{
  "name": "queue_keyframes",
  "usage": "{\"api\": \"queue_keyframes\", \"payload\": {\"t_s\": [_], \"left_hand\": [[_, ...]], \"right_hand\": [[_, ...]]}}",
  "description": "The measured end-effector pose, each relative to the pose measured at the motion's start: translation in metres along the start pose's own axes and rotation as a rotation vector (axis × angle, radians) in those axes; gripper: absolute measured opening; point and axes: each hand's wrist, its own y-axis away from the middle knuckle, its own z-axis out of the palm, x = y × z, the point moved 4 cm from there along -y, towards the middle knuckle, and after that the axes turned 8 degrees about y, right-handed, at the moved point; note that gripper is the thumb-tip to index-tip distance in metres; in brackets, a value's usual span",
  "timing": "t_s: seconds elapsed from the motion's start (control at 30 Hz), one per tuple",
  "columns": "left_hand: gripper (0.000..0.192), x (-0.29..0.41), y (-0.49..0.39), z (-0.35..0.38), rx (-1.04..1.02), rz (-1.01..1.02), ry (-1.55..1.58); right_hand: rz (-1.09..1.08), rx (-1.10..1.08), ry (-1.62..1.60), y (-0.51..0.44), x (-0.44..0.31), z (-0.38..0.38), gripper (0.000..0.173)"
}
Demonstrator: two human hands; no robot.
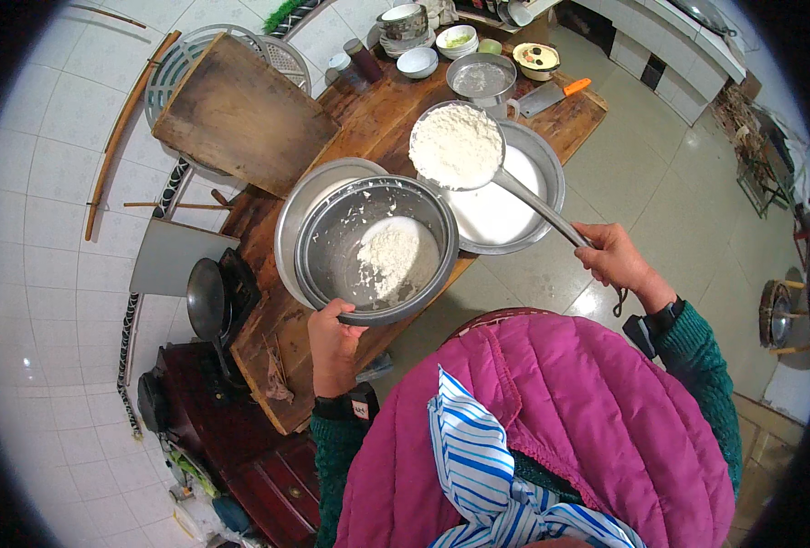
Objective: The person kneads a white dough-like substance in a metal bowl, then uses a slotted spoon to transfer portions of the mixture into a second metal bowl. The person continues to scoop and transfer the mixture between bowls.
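Note:
My right hand [614, 257] grips the handle of a metal ladle [538, 205]. Its round bowl is heaped with a pale, crumbly white substance [456, 145]. Below the ladle is a wide metal basin [554, 168] of white liquid [497, 216]. With my left hand [336, 342] I hold the near rim of a dark-rimmed steel bowl [329, 253]. More of the white crumbly stuff [387, 264] lies in its bottom, and bits cling to the wall. Behind that bowl, partly hidden by it, stands another metal basin [288, 233].
Both basins stand on a wooden table [370, 147]. A cleaver [542, 99] with an orange handle, a metal sieve [483, 75] and stacked bowls [456, 41] are towards the far end. At left are a thick wooden board [240, 109] and a dark frying pan [206, 298].

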Motion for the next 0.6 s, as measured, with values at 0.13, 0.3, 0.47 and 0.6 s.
{"api": "queue_keyframes", "payload": {"t_s": [0.13,0.3,0.47,0.6], "left_hand": [[0.005,0.001,0.002,0.001,-0.014,-0.006,0.004],[0.008,0.002,-0.002,-0.005,-0.055,-0.059,0.006],[0.016,-0.001,-0.011,-0.011,-0.083,-0.074,0.053],[0.011,-0.001,-0.011,-0.011,-0.038,-0.048,0.04]], "right_hand": [[-0.004,0.009,-0.02,0.001,0.0,0.0,0.047],[0.016,0.014,-0.024,0.004,0.001,0.0,0.047],[0.005,0.038,0.035,0.005,0.0,-0.001,0.047],[0.023,0.038,0.025,0.006,0.0,-0.001,0.047]]}}
